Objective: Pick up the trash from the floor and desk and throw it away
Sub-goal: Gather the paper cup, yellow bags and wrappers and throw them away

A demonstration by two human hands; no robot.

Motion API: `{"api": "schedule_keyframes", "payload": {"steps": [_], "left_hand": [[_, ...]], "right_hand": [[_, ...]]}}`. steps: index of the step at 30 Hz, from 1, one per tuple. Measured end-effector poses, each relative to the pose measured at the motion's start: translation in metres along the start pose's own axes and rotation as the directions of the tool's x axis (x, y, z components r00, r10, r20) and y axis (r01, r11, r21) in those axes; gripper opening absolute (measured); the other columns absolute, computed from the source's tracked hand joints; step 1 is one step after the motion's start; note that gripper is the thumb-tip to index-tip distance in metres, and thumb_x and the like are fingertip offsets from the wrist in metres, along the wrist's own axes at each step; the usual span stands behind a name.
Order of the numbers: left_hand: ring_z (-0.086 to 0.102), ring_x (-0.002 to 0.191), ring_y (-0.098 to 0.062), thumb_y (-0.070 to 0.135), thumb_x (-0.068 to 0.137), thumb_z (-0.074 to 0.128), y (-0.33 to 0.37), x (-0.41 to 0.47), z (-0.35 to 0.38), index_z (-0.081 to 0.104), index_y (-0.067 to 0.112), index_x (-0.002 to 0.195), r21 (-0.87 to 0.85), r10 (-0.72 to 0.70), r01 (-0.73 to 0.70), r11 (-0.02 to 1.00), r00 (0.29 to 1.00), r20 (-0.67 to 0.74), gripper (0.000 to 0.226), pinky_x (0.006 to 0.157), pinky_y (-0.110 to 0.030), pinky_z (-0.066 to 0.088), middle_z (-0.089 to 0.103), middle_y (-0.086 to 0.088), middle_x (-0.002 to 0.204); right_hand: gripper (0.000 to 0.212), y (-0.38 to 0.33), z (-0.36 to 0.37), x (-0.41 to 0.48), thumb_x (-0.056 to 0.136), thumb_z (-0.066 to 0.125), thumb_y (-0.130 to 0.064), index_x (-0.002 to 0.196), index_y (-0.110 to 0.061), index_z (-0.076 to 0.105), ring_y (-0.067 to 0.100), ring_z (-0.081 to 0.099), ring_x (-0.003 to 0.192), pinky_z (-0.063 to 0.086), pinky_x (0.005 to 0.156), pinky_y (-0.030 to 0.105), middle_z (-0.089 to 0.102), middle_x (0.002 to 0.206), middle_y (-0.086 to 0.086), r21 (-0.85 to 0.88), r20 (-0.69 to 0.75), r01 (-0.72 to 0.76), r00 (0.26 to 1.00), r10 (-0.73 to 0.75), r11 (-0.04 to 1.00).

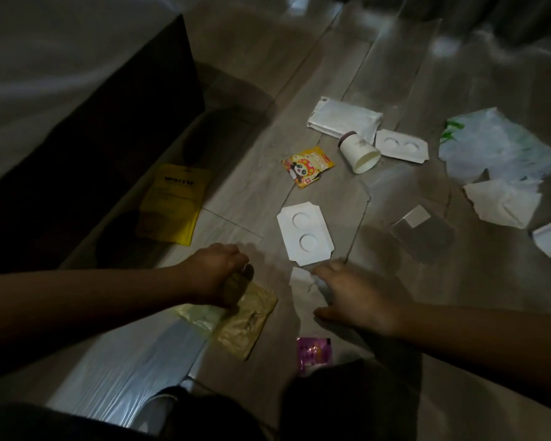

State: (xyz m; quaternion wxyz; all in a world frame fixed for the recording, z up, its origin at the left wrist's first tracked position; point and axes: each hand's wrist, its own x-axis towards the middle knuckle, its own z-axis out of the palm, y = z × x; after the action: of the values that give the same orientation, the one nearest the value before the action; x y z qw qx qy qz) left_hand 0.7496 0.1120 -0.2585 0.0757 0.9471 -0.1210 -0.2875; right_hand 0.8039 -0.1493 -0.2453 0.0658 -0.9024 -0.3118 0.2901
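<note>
Trash lies scattered over the grey wooden floor. My left hand (218, 273) grips the top edge of a gold wrapper (247, 326) lying flat, with a pale yellow film (198, 315) beside it. My right hand (353, 297) is spread low over a thin clear-and-white scrap (301, 278), fingertips touching it. Just beyond sits a white card with two round holes (306, 232). Farther off lie a panda snack wrapper (307, 167), a tipped paper cup (360, 152), a white packet (344, 117), a second holed card (401, 144) and a yellow pouch (172, 203).
A dark piece of furniture (93, 138) runs along the left. At the right lie a crumpled plastic bag (497, 144), torn white paper (503, 203) and a clear plastic piece (423, 233). A purple wrapper (314, 353) and a clear plastic sheet (124, 370) lie near my knees.
</note>
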Motion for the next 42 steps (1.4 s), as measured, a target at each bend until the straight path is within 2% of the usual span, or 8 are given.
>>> {"api": "schedule_keyframes", "payload": {"steps": [7, 14, 18, 23, 25, 30, 35, 42], "left_hand": [[0.038, 0.115, -0.02, 0.06, 0.061, 0.075, -0.01, 0.006, 0.015, 0.042, 0.037, 0.128, 0.055, -0.04, 0.041, 0.998, 0.999, -0.02, 0.078, 0.094, -0.036, 0.04, 0.04, 0.004, 0.128], [0.036, 0.111, -0.02, 0.056, 0.063, 0.075, -0.022, 0.007, 0.032, 0.044, 0.032, 0.126, 0.064, -0.112, 0.119, 0.991, 0.989, -0.096, 0.074, 0.091, -0.034, 0.039, 0.038, 0.001, 0.125], [0.043, 0.111, -0.021, 0.058, 0.063, 0.075, -0.029, 0.011, 0.03, 0.051, 0.032, 0.121, 0.051, -0.189, 0.191, 0.98, 0.981, -0.051, 0.067, 0.09, -0.035, 0.043, 0.047, 0.003, 0.121], [0.06, 0.098, -0.015, 0.039, 0.072, 0.078, -0.042, 0.01, 0.023, 0.061, 0.024, 0.114, -0.271, -0.31, 0.313, 0.91, 0.949, 0.054, 0.048, 0.074, -0.024, 0.047, 0.064, 0.004, 0.116], [0.058, 0.082, -0.011, 0.036, 0.073, 0.079, -0.048, 0.007, 0.02, 0.059, 0.026, 0.085, -0.337, -0.354, 0.345, 0.876, 0.935, 0.039, 0.026, 0.06, -0.022, 0.041, 0.065, 0.003, 0.106], [0.049, 0.069, -0.013, 0.039, 0.073, 0.078, -0.06, 0.001, 0.009, 0.047, 0.026, 0.066, -0.429, -0.431, 0.375, 0.822, 0.901, -0.039, 0.034, 0.05, -0.025, 0.031, 0.051, 0.005, 0.072], [0.054, 0.063, -0.011, 0.044, 0.073, 0.076, -0.072, -0.004, -0.004, 0.06, 0.018, 0.069, -0.51, -0.539, 0.42, 0.75, 0.836, -0.104, 0.031, 0.049, -0.025, 0.034, 0.057, 0.002, 0.065], [0.056, 0.068, -0.014, 0.041, 0.084, 0.066, -0.093, -0.01, -0.009, 0.06, 0.019, 0.081, -0.671, -0.673, 0.46, 0.581, 0.736, -0.078, 0.024, 0.052, -0.024, 0.04, 0.058, 0.003, 0.073]], "right_hand": [[0.087, 0.006, 0.031, 0.014, 0.067, 0.079, -0.04, 0.139, -0.031, 0.031, 0.016, 0.04, 0.121, 0.037, 0.088, 0.022, 0.034, 0.14, -0.003, 0.052, -0.001, 0.014, 1.0, -0.014, 0.999], [0.062, 0.019, 0.04, 0.029, 0.072, 0.078, -0.03, 0.125, -0.027, 0.046, 0.009, 0.048, 0.104, 0.039, 0.079, 0.018, 0.042, 0.128, -0.005, 0.122, 0.018, -0.034, 0.999, 0.032, 0.992], [0.027, 0.023, 0.038, 0.035, 0.078, 0.07, -0.02, 0.1, -0.023, 0.055, 0.008, 0.045, 0.086, 0.034, 0.069, 0.02, 0.045, 0.099, -0.008, 0.142, -0.023, 0.014, 1.0, -0.011, 0.99], [0.011, 0.019, 0.01, 0.044, 0.076, 0.07, -0.015, 0.083, -0.022, 0.064, 0.007, 0.052, 0.071, 0.042, 0.066, 0.026, 0.057, 0.081, -0.007, 0.275, -0.17, 0.081, 0.985, -0.035, 0.958], [0.012, 0.016, -0.002, 0.047, 0.076, 0.072, -0.013, 0.082, -0.022, 0.066, 0.002, 0.054, 0.069, 0.04, 0.061, 0.019, 0.059, 0.079, -0.007, 0.319, -0.195, 0.101, 0.98, -0.039, 0.942], [0.016, 0.017, -0.028, 0.072, 0.083, 0.071, -0.013, 0.097, -0.016, 0.065, 0.008, 0.06, 0.081, 0.045, 0.066, 0.014, 0.063, 0.093, -0.003, 0.398, -0.281, 0.035, 0.956, 0.085, 0.917], [0.059, 0.021, -0.046, 0.093, 0.085, 0.069, -0.029, 0.137, -0.01, 0.047, 0.026, 0.051, 0.119, 0.044, 0.101, 0.037, 0.051, 0.135, 0.013, 0.319, -0.286, -0.069, 0.944, 0.166, 0.945], [0.122, 0.019, -0.018, 0.097, 0.059, 0.076, -0.067, 0.151, -0.028, 0.006, 0.03, 0.017, 0.141, 0.026, 0.112, 0.042, 0.01, 0.157, 0.006, -0.052, -0.112, 0.019, 0.993, -0.024, 0.998]]}}
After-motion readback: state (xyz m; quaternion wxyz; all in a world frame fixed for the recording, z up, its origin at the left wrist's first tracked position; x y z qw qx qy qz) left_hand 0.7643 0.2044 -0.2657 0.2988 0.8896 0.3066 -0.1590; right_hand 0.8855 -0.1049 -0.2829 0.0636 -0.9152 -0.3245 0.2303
